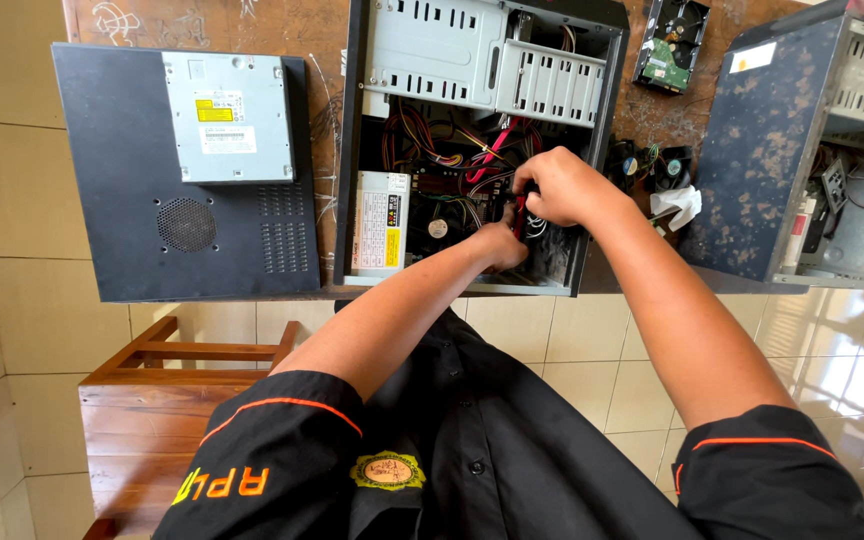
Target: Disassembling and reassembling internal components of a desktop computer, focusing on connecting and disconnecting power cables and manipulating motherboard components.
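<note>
An open black computer case (352, 150) lies on the wooden table, its inside full of coloured wires, a grey power supply (382, 222) and metal drive bays (482, 62). Both my hands are inside it near the lower right corner. My right hand (557, 187) is closed around a red cable (519, 212). My left hand (500, 245) sits just below it, fingers curled among the wires by the same cable; whether it grips anything is hidden.
A black side panel (122, 230) with a grey optical drive (227, 115) on it lies at left. A bare hard drive (672, 45), small fans (647, 165) and white tissue (677, 203) sit right of the case. A second open case (782, 150) stands far right. A wooden chair (167, 390) is below.
</note>
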